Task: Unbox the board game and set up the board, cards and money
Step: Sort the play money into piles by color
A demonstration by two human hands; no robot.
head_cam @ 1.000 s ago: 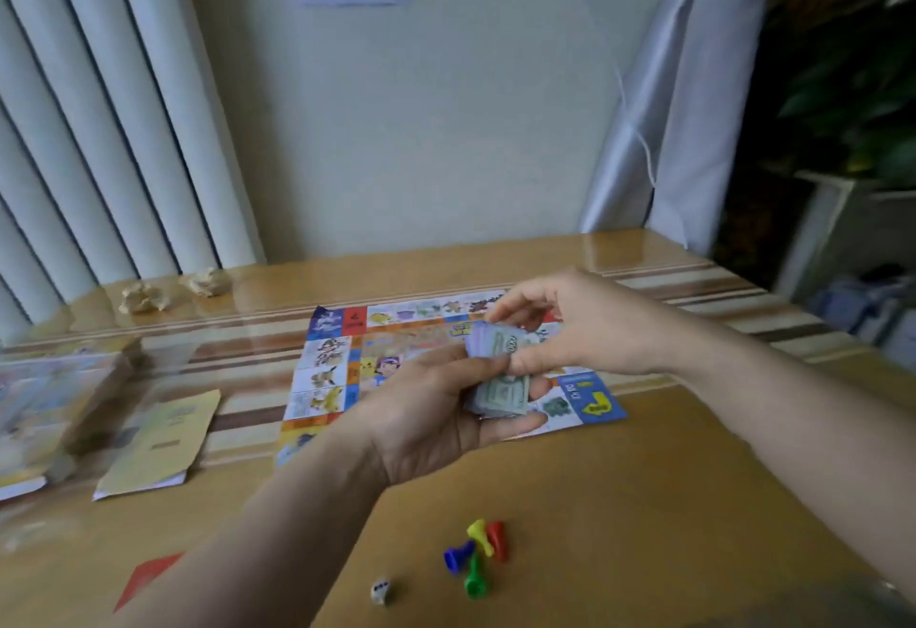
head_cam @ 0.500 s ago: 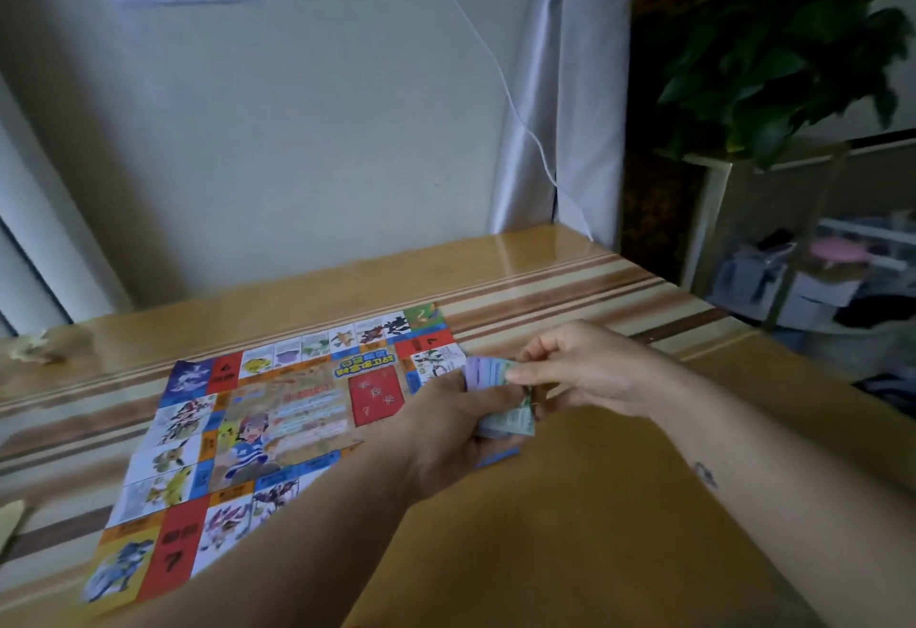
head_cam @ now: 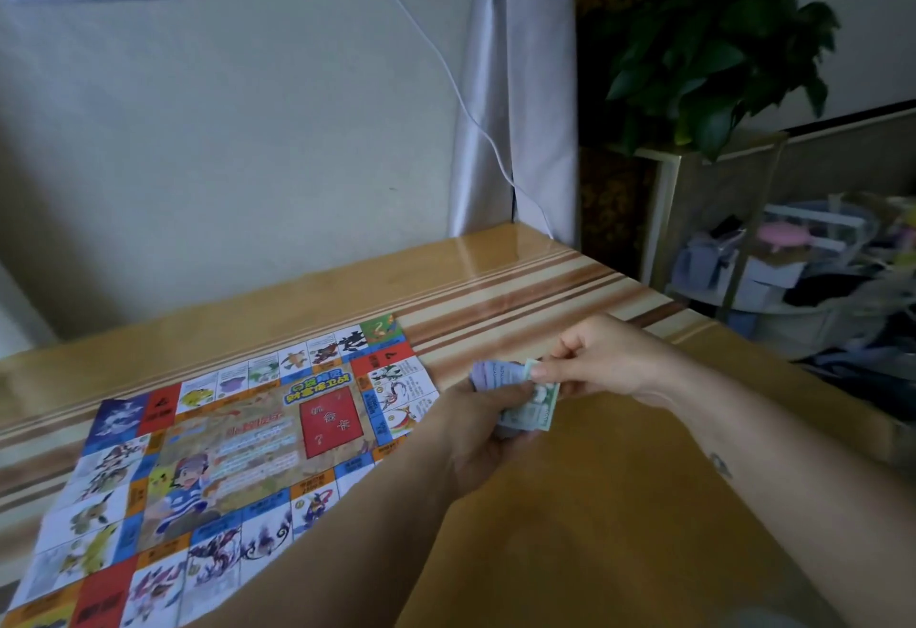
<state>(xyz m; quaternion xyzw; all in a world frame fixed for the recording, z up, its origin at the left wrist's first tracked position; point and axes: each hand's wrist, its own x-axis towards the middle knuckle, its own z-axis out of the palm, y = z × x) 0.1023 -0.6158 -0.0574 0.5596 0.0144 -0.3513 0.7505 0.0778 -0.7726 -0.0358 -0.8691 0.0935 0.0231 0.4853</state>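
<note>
The colourful paper game board lies flat on the wooden table, left of my hands. My left hand grips a small stack of play money, purple notes on top and green ones below. My right hand pinches the top edge of a green note with thumb and forefinger, just right of the stack. Both hands hover over the table beside the board's right edge. My left palm hides the lower part of the stack.
A grey curtain and a white cable hang by the wall behind the table. A leafy plant stands on a shelf at right, with cluttered storage beyond the table's right edge.
My view has swung right: the pawns, die, box and leaflets are out of sight. My hands still hold the money, with my right hand now pinching a green note.
</note>
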